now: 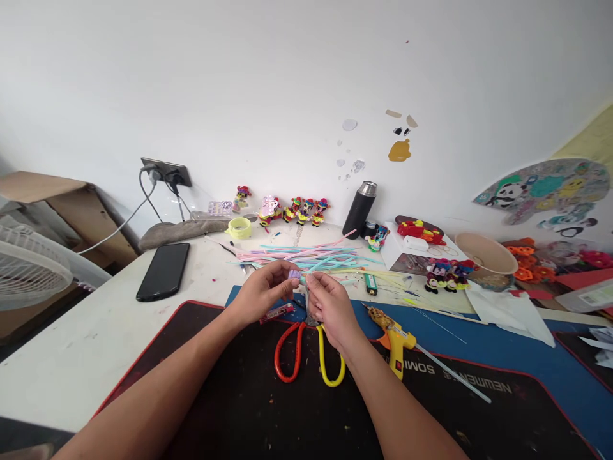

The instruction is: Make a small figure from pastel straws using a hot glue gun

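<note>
My left hand and my right hand meet over the black mat, fingers pinched together. Between the fingertips sits a small purple fuzzy coil with a bit of teal pipe cleaner beside it. Both hands grip this little piece. Just behind the hands lies a pile of pastel pipe cleaners in pink, blue and yellow. Scissors with one red and one yellow handle lie on the mat right under my right hand.
A yellow glue gun lies right of the scissors. A black phone, a tape roll, small colourful figurines, a black flask, a green lighter and a paper bowl are on the white table. A fan stands left.
</note>
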`<state>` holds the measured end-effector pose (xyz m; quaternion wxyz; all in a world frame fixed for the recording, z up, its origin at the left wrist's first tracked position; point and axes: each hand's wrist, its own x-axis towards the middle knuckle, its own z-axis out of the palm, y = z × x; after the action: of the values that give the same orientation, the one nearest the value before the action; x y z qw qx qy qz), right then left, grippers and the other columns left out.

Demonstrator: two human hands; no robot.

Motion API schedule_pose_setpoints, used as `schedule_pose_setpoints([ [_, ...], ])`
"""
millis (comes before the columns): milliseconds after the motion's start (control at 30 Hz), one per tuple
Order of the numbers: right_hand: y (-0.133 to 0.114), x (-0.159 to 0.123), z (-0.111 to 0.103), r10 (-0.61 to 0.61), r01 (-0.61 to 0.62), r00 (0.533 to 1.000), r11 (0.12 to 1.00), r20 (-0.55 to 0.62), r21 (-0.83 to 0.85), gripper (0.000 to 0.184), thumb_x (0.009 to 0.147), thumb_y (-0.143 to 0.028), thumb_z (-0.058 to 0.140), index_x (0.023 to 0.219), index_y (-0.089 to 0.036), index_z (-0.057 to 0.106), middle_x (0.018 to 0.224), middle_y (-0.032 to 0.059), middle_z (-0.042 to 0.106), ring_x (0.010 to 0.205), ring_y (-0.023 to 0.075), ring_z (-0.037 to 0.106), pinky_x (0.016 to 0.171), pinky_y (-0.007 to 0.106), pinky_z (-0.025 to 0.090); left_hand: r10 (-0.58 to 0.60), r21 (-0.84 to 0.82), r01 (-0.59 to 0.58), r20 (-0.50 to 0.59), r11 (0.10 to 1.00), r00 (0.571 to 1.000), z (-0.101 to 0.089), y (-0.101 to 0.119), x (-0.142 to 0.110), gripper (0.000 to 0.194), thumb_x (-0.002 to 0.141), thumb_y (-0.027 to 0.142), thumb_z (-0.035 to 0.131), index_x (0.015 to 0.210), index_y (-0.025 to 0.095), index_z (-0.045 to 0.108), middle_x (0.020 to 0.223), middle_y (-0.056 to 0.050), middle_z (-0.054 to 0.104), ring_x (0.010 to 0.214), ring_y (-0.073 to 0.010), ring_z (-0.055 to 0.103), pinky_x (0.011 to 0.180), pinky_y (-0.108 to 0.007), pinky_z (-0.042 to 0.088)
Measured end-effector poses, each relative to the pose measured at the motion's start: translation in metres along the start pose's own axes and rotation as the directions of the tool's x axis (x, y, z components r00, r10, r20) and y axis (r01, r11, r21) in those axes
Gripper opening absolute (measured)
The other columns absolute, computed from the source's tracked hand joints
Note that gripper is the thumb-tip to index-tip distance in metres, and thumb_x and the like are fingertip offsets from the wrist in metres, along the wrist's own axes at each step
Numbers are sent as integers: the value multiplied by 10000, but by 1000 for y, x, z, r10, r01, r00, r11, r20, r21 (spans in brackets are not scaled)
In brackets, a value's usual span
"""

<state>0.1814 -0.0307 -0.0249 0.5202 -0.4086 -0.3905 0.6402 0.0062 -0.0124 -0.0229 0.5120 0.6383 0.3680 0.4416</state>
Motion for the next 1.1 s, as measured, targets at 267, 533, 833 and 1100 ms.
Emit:
schedule_pose_setpoints([
  [267, 0, 1, 1, -14, 14, 1000, 1000, -27, -10, 420, 741, -516, 843, 851, -205, 583, 501, -125, 345, 395, 46, 243, 377, 196, 136, -9, -41, 7, -52, 999, 999, 0, 9, 3, 433, 862, 536, 757, 1087, 191, 623, 739, 16, 650, 656, -162, 648, 612, -282, 513],
  [533, 1, 0, 1, 0, 1, 999, 1000, 42, -7, 437, 797, -543, 801, 969, -211, 573, 511, -124, 410, 370, 43, 270, 379, 196, 157, -14, -55, 9, -103, 998, 995, 0, 11, 4, 386, 829, 514, 794, 977, 182, 663, 765, -7, 686, 690, -170, 669, 648, -302, 551],
  [833, 3, 2, 1, -36, 39, 997, 998, 62, -51, 446, 765, -502, 820, 968, -218, 543, 481, -155, 363, 360, 40, 231, 369, 201, 142, -49, -150, 40, -60, 988, 997, -1, 7, 5, 426, 770, 461, 863, 1018, 170, 676, 799, -9, 707, 715, -167, 678, 677, -303, 558],
  [1100, 3, 3, -1, -50, 54, 998, 995, 49, -80, 443, 761, -481, 818, 995, -208, 557, 523, -137, 433, 367, 37, 250, 367, 204, 145, -120, -219, 108, -43, 970, 992, -5, 2, 7, 422, 691, 417, 924, 960, 162, 721, 850, -17, 738, 744, -167, 691, 729, -321, 575],
])
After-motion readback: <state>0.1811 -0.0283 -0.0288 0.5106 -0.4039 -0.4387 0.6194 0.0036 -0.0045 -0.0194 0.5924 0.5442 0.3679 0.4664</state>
